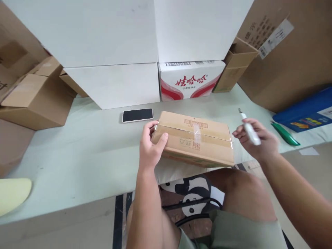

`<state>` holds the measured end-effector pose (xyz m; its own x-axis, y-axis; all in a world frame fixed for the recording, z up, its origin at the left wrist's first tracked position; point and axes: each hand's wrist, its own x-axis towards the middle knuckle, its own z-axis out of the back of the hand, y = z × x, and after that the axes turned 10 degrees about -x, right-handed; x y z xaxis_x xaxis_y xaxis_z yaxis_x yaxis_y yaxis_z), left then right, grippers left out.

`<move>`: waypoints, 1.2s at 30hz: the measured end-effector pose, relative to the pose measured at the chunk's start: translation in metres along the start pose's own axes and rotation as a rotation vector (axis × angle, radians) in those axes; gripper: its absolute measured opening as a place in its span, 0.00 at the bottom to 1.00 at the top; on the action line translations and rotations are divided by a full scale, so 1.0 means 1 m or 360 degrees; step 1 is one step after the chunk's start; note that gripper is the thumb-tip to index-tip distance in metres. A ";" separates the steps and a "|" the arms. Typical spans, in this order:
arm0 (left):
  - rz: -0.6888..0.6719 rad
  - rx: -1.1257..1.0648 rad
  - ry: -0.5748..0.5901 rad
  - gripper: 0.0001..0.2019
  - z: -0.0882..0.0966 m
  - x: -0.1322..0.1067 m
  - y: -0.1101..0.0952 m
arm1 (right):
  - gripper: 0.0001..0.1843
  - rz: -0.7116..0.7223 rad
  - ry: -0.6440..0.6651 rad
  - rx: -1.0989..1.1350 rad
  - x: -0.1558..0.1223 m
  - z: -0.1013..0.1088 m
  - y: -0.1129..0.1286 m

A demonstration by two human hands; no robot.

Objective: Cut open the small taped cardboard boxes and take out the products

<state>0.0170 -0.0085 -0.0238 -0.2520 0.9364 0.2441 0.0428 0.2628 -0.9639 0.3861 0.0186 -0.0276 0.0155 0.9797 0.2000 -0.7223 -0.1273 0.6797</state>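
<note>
A small taped cardboard box (199, 138) with red print lies near the front edge of the pale green surface (85, 155). My left hand (150, 145) grips its left end, thumb on top and fingers round the far side. Just right of the box, my right hand (255, 138) is closed round a white utility knife (249, 127), its small blade tip pointing up and away. The knife hangs clear of the box.
A phone (137, 114) lies face up behind the box. White boxes (111, 83) and a red-and-white printed carton (190, 79) stand at the back. Brown cartons (36, 97) sit left, a big one (290, 62) right. A green pen-like tool (285, 135) and a blue package (306, 110) lie right.
</note>
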 end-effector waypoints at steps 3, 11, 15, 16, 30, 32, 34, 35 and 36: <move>-0.0051 -0.0016 -0.0036 0.21 -0.004 0.003 0.004 | 0.10 0.0169 -0.0202 0.0686 -0.010 0.020 0.032; -0.0102 -0.0010 -0.0060 0.23 -0.007 0.004 0.008 | 0.07 0.0430 -0.0128 0.0842 -0.025 0.009 0.111; -0.0097 -0.0041 -0.0042 0.24 -0.006 0.001 0.010 | 0.01 0.0536 0.0062 0.0565 -0.023 0.002 0.123; -0.0098 -0.0040 -0.0035 0.24 -0.006 0.001 0.010 | 0.01 0.0558 0.0084 0.0523 -0.022 0.001 0.125; -0.0130 -0.0052 0.0004 0.23 -0.006 0.000 0.010 | 0.02 0.0667 0.0067 0.0014 -0.021 0.008 0.124; -0.0126 -0.0037 0.0000 0.23 -0.006 0.000 0.010 | 0.02 0.0761 0.0059 0.0030 -0.020 0.009 0.122; -0.0111 -0.0011 -0.0003 0.24 -0.006 0.000 0.010 | 0.02 0.0797 0.0077 0.0035 -0.019 0.009 0.120; -0.0107 0.0001 -0.0005 0.24 -0.006 0.000 0.011 | 0.02 0.0793 0.0076 0.0034 -0.020 0.009 0.119; -0.0107 0.0010 -0.0009 0.24 -0.006 0.000 0.011 | 0.02 0.0789 0.0067 0.0035 -0.020 0.009 0.119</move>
<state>0.0235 -0.0042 -0.0339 -0.2596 0.9153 0.3080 0.0197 0.3239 -0.9459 0.3062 -0.0179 0.0554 -0.3541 0.8059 0.4744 -0.6213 -0.5819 0.5248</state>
